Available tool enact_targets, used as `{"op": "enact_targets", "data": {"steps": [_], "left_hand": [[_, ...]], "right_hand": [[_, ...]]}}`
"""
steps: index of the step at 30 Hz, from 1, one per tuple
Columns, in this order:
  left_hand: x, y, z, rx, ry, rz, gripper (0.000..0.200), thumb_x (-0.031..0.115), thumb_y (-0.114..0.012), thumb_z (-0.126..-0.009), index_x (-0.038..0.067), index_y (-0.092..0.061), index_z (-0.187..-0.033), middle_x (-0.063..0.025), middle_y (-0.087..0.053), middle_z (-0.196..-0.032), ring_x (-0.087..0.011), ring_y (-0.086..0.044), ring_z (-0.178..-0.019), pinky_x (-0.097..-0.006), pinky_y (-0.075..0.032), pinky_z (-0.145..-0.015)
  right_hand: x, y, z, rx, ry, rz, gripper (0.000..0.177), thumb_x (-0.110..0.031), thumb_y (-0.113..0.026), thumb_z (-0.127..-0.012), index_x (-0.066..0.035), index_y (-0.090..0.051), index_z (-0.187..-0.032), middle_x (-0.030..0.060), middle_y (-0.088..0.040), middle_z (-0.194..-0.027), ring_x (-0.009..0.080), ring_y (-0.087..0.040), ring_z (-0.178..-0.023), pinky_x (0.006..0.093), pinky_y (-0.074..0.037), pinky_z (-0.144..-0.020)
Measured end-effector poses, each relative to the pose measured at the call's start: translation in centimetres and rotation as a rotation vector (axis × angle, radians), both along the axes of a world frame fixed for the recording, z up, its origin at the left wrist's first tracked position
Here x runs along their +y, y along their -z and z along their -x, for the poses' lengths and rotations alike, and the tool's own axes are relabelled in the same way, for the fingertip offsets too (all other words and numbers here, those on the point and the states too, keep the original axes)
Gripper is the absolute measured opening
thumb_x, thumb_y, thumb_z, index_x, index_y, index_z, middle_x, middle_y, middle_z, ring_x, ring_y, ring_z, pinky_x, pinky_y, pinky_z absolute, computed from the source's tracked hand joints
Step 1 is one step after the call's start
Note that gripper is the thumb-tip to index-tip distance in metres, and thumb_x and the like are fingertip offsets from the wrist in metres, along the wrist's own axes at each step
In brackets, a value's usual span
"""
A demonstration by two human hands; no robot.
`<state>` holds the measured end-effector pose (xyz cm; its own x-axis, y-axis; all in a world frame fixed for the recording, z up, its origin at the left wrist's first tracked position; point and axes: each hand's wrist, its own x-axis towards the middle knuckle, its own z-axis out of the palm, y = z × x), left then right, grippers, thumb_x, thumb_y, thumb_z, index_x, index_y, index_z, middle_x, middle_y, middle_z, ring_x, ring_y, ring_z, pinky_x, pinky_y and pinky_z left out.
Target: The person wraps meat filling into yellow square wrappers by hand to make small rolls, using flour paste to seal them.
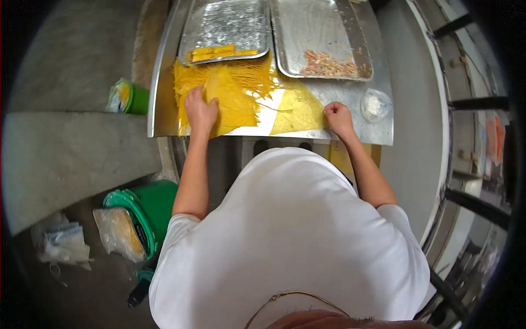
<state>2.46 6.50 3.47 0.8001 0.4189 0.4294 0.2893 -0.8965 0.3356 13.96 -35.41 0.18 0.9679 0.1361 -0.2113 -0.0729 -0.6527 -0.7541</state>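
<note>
- Near edge: the steel worktable [383, 129] is bounded at 6 o'clock by its front rim, which is nearly reached by the yellow material; 12 o'clock is taken as directly away from the torso.
- Right hand [338, 118]: the fingers are curled and drawn together at the outer edge of a translucent yellow sheet [298, 112], which appears to be pinched there.
- Left hand [201, 108]: it is laid over the stacked yellow sheets [235, 101], thumb parted from the fingers; whether any layer is gripped beneath cannot be told.
- Key relation: the translucent yellow sheet is placed between the hands, at 9 o'clock from the right and 3 o'clock from the left; the right is nearer. No clearly longer axis is shown; the slanted outer edge is directed from 11 to 5 o'clock. The inner side is bordered by the stack.
- Room: a band of steel is exposed beyond the slanted edge; between 2 and 3 o'clock from the right hand, it is limited by a clear plastic container of white matter [376, 106].
- Far limit: space toward 12 o'clock is closed by a left sheet pan [230, 22], where yellow rolled pieces [216, 52] are lined along the near rim, and a right sheet pan [307, 27], where chopped pinkish-orange pieces [326, 64] are gathered.
</note>
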Motion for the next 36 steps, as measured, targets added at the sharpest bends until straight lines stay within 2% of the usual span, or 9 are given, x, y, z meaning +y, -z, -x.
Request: {"op": "enact_targets", "data": {"steps": [3,8,12,21,24,27,31,34,36], "left_hand": [[-1.7,-0.5,0.1,-0.016,0.108,0.119,0.048,0.014,-0.081,-0.081,0.004,-0.067,-0.126,-0.0202,-0.062,-0.133,-0.0381,-0.054,-0.127,-0.0465,-0.042,-0.110],[-7.3,0.3,0.0,-0.079,0.474,0.319,0.030,0.011,-0.076,-0.086,0.005,-0.071,-0.115,-0.0167,-0.069,-0.117,-0.0386,-0.062,-0.112,-0.0467,-0.050,-0.100],[-10.3,1.4,0.0,-0.056,0.627,0.437,0.023,0.009,-0.073,-0.089,0.005,-0.072,-0.111,-0.0156,-0.071,-0.113,-0.0369,-0.063,-0.109,-0.0457,-0.051,-0.096],[-14.6,1.8,-1.8,0.024,0.638,0.386,0.017,0.008,-0.071,-0.089,0.006,-0.076,-0.105,-0.0127,-0.072,-0.108,-0.0351,-0.063,-0.103,-0.0449,-0.052,-0.092],[-16.0,2.3,-2.8,0.087,0.645,0.317,0.020,0.010,-0.073,-0.086,0.008,-0.078,-0.105,-0.0123,-0.070,-0.111,-0.0347,-0.062,-0.106,-0.0444,-0.051,-0.094],[-17.8,2.4,-3.1,0.080,0.672,0.221,0.024,0.013,-0.075,-0.085,0.011,-0.079,-0.108,-0.0139,-0.068,-0.118,-0.0346,-0.060,-0.111,-0.0463,-0.050,-0.096],[-19.4,2.7,-2.8,0.187,0.634,0.149,0.030,0.016,-0.077,-0.084,0.013,-0.079,-0.113,-0.0150,-0.063,-0.130,-0.0348,-0.057,-0.120,-0.0481,-0.047,-0.099],[-19.9,2.8,-2.4,0.123,0.602,0.141,0.028,0.017,-0.077,-0.085,0.012,-0.078,-0.112,-0.0140,-0.063,-0.129,-0.0353,-0.057,-0.119,-0.0473,-0.046,-0.099],[-19.9,3.2,-2.0,0.060,0.594,0.133,0.028,0.018,-0.076,-0.086,0.012,-0.078,-0.113,-0.0149,-0.064,-0.128,-0.0358,-0.057,-0.120,-0.0470,-0.045,-0.100]], "right_hand": [[-2.2,1.1,0.3,0.019,0.031,0.030,0.024,-0.020,-0.065,-0.090,-0.001,-0.078,-0.099,0.0196,-0.076,-0.086,0.0313,-0.074,-0.078,0.0403,-0.056,-0.075],[-4.8,-0.6,1.1,-0.084,0.152,0.180,0.027,-0.018,-0.063,-0.089,-0.002,-0.078,-0.105,0.0215,-0.077,-0.093,0.0349,-0.075,-0.087,0.0417,-0.058,-0.083],[-5.2,-3.7,1.4,-0.137,0.225,0.233,0.031,-0.017,-0.063,-0.089,0.000,-0.078,-0.110,0.0231,-0.077,-0.099,0.0361,-0.076,-0.093,0.0418,-0.058,-0.088],[-1.9,-1.8,-1.8,-0.131,0.024,0.094,0.029,-0.020,-0.071,-0.086,-0.002,-0.078,-0.108,0.0237,-0.076,-0.103,0.0389,-0.074,-0.095,0.0438,-0.058,-0.087],[-0.4,-2.4,-1.2,-0.273,-0.205,0.347,0.024,-0.020,-0.076,-0.083,0.000,-0.073,-0.096,0.0246,-0.071,-0.104,0.0411,-0.068,-0.101,0.0513,-0.055,-0.088],[-0.8,-1.8,-0.9,-0.269,-0.159,0.303,0.022,-0.018,-0.075,-0.083,0.001,-0.072,-0.093,0.0246,-0.070,-0.102,0.0419,-0.067,-0.101,0.0512,-0.055,-0.088],[-1.6,-3.5,-1.4,-0.283,-0.165,0.218,0.019,-0.012,-0.071,-0.084,0.001,-0.073,-0.097,0.0249,-0.071,-0.100,0.0417,-0.069,-0.096,0.0498,-0.056,-0.088],[-1.3,-7.5,-4.7,-0.328,-0.149,0.008,0.027,-0.014,-0.066,-0.086,0.001,-0.075,-0.107,0.0265,-0.072,-0.106,0.0428,-0.069,-0.100,0.0488,-0.055,-0.093],[-0.1,-7.8,-9.5,-0.379,-0.217,0.045,0.029,-0.017,-0.066,-0.089,0.001,-0.074,-0.110,0.0248,-0.073,-0.108,0.0421,-0.070,-0.101,0.0476,-0.056,-0.091]]}}
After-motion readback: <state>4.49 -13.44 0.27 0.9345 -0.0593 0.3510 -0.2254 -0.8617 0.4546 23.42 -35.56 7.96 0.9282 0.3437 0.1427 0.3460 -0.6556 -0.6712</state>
